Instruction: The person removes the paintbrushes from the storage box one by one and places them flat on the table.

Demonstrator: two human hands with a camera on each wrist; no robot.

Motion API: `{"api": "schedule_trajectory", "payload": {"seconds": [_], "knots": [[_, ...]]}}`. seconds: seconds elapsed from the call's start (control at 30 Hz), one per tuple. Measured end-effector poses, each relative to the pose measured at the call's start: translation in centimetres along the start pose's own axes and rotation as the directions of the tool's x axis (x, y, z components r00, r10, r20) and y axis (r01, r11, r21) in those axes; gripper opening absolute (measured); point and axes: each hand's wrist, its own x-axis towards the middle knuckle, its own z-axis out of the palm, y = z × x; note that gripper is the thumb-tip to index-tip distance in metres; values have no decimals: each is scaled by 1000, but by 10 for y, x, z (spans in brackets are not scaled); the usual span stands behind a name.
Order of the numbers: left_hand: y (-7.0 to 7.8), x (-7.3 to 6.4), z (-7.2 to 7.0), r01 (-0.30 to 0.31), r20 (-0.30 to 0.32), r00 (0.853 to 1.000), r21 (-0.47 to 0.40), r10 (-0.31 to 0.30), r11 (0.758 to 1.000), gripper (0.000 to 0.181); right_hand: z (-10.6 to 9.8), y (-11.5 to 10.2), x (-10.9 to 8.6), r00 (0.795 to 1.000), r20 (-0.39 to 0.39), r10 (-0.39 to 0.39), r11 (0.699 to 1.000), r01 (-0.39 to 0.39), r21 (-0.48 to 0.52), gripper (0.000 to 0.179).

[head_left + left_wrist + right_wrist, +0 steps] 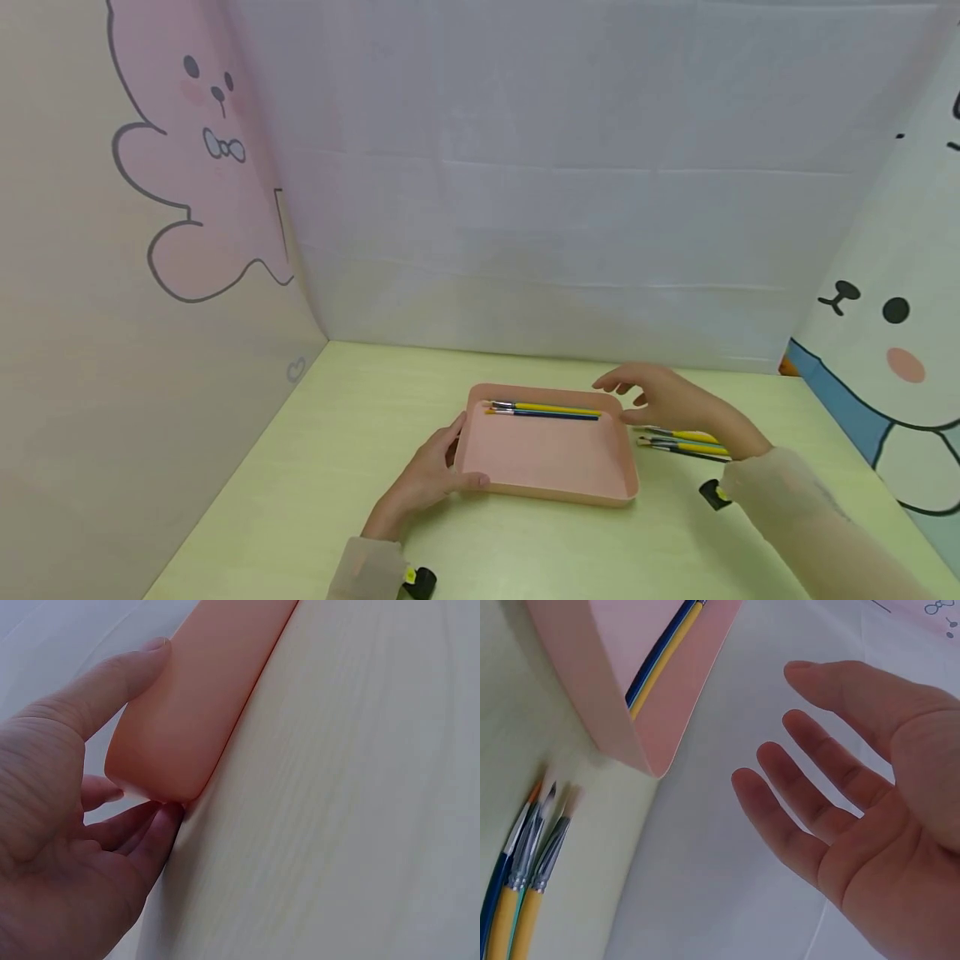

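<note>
A shallow pink tray (551, 454) lies on the table with a yellow paintbrush (558, 409) and a dark blue paintbrush (555, 414) along its far side. My left hand (429, 473) holds the tray's near left corner. In the left wrist view its thumb (124, 679) lies along the tray wall (199, 697), while the fingertips touch low at the corner. Above the tray's far right corner, my right hand (663, 402) hovers with fingers spread and loosely bent, holding nothing. Several more paintbrushes (525, 862) lie on the table right of the tray, partly hidden by the right forearm in the head view.
The pale yellow table (375, 392) meets a white cloth backdrop (540, 250) behind the tray. Printed side panels stand left and right, one with a pink bear (202, 208). Each wrist carries a small black device (715, 494).
</note>
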Motion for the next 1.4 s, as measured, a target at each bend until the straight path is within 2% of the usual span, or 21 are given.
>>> {"api": "schedule_trajectory", "payload": {"seconds": [0.53,0.63,0.87,1.03,1.4], "knots": [[0,-1,0,-23,10,1000,-46,23,999,115,29,-1,58,993,115,-41,999,37,37,50],[0,-1,0,-14,9,1000,-35,15,999,116,34,0,65,991,129,-22,1000,19,24,50],[-1,-1,1,1,8,1000,-7,-1,1000,116,43,-2,79,985,168,33,999,-39,30,53],[-2,1,1,-18,9,1000,-24,19,1000,116,51,-2,87,980,190,66,997,-73,29,54],[-2,1,1,-21,12,1000,-45,22,999,116,63,1,96,970,235,64,998,-62,-18,54]]}}
